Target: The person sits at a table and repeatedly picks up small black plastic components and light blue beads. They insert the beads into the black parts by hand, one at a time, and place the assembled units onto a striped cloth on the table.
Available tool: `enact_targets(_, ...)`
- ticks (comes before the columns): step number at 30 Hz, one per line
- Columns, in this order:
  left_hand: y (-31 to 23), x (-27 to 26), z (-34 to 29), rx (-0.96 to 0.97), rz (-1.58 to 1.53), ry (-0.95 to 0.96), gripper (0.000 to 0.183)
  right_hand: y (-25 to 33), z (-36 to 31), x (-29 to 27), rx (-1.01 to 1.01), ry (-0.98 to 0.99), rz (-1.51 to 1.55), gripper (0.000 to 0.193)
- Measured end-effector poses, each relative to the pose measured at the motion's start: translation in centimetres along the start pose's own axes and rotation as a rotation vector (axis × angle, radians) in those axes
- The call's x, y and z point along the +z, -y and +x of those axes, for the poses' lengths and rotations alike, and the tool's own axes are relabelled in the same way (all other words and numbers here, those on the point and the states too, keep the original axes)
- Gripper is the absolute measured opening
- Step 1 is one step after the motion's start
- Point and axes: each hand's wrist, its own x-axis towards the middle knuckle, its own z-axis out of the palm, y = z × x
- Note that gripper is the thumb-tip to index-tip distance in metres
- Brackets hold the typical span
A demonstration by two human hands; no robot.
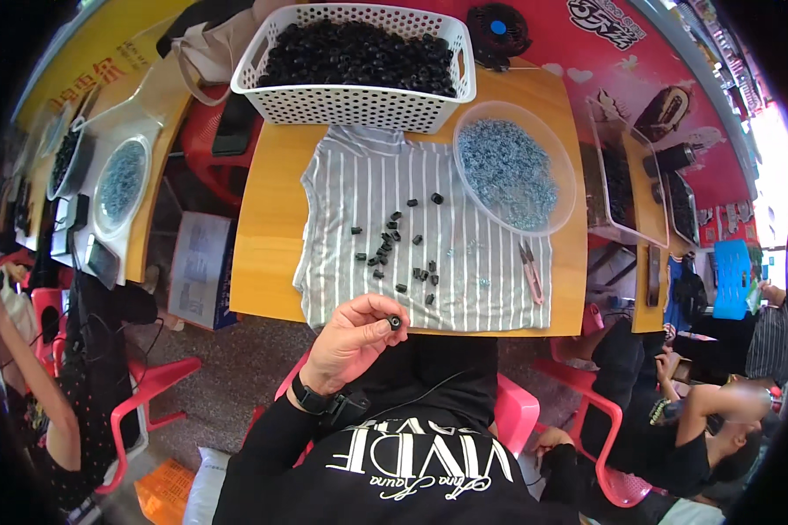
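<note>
The left hand (352, 337) pinched one small black part (395, 322) at the bench (267, 219) edge; the right hand was out of view. Some twenty black parts (394, 254) lay loose on the striped cloth (464, 262), the basket (359, 105) full, so most work seemingly remained

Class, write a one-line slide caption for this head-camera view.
Left hand pinches a small black part above a striped cloth.
</note>
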Motion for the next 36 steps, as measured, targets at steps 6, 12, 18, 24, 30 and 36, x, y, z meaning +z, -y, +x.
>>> enact_targets(6, 1.0, -0.1, -0.4, 0.023, -0.04, -0.007, 0.028, 9.2, -19.8, -12.3, -0.416, -1.025, -0.179, 0.018)
enact_targets(12, 1.9, 0.2, -0.4, 0.011, -0.069, 0.003, 0.03, 24.8, -36.4, -12.6, -1.54, -1.103, 0.341, 0.007)
enact_targets(18, 1.1, 0.2, -0.7, 0.003, -0.097, -0.01, 0.029, 35.3, -38.7, -12.2, -1.672, -1.094, 0.197, 0.01)
enact_targets(24, 1.1, -0.7, -0.7, -0.004, -0.108, 0.035, 0.023, 38.7, -38.9, -13.1, -1.465, -1.199, 0.069, 0.02)
enact_targets(30, 0.9, -0.9, -0.5, -0.016, -0.118, 0.061, 0.022, 39.8, -38.8, -13.2, -1.435, -1.227, -0.032, 0.015)
enact_targets(36, 1.0, -0.7, -0.3, -0.007, -0.111, 0.04, 0.022, 39.9, -38.3, -12.2, -1.414, -1.473, -0.303, 0.01)
